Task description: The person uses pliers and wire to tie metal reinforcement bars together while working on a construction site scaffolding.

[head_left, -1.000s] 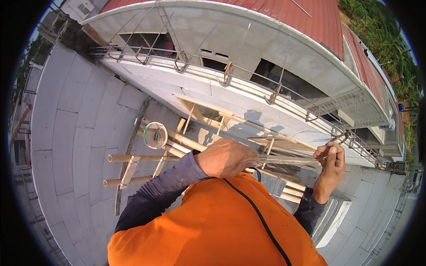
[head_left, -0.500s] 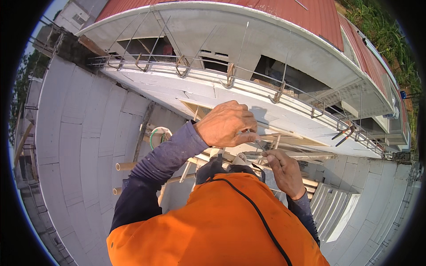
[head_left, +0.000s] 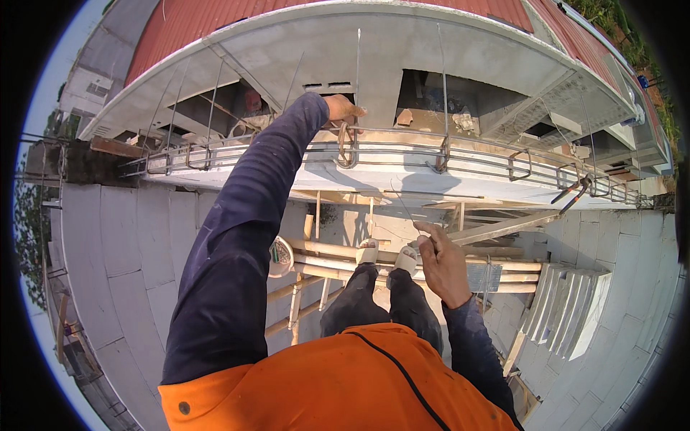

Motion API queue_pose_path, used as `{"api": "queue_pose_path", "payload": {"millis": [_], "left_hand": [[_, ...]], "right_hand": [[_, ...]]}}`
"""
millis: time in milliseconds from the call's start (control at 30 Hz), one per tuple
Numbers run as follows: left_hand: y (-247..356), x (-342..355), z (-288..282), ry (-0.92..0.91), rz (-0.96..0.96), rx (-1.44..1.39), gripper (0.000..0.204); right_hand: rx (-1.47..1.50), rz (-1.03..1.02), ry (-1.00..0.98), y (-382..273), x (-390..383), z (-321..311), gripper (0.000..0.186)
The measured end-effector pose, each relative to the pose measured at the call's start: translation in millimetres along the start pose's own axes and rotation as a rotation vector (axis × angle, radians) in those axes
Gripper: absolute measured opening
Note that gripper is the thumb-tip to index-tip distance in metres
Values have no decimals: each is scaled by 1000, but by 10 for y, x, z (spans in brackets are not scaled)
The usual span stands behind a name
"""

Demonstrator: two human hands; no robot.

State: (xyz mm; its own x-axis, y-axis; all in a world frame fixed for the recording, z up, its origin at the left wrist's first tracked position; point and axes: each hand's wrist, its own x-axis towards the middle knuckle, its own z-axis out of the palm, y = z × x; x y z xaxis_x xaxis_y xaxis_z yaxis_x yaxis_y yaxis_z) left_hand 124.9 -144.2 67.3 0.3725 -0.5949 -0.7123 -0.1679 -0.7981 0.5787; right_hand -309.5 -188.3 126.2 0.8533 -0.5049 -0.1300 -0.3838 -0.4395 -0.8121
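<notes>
The left hand [head_left: 345,109] partly obscures its own fingertips; contact with the looped steel bar [head_left: 343,138] cannot be determined. The thin wire's [head_left: 404,204] lower end disappears at the right hand [head_left: 443,264]. A dark sleeve [head_left: 237,244] overlaps the bucket [head_left: 281,267], contents indistinct; the red roof [head_left: 302,8] is cropped above.

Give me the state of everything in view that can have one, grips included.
Left grip: raised at the rebar cage; whether closed, unclear.
Right grip: fingertips apparently closed on the thin wire.
Thin wire: slightly bent, sticking out.
Rebar cage: exposed along the white wall.
Pincers: handles apart, at the cage.
Bucket: uncovered, something inside.
</notes>
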Motion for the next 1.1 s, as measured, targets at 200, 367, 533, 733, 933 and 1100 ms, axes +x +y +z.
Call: {"api": "queue_pose_path", "payload": {"millis": [200,367,533,733,933,1100], "left_hand": [[-307,238,-2,-2,73,-141,34],[-90,136,73,-7,25,-255,29],[-167,193,49,-31,21,-287,32],[-478,431,-61,-27,90,-121,35],[-299,201,-54,-123,-5,-316,33],[-528,324,-110,-187,151,-51,22]], "right_hand": [[-191,-70,18,44,535,204,29],[-251,-176,86,103,976,494,28],[-383,-182,37,-13,1202,618,26],[-425,-195,26,-122,1322,762,26],[-362,-172,115,35,1391,997,22],[-298,-141,158,-16,1478,1127,19]]}}
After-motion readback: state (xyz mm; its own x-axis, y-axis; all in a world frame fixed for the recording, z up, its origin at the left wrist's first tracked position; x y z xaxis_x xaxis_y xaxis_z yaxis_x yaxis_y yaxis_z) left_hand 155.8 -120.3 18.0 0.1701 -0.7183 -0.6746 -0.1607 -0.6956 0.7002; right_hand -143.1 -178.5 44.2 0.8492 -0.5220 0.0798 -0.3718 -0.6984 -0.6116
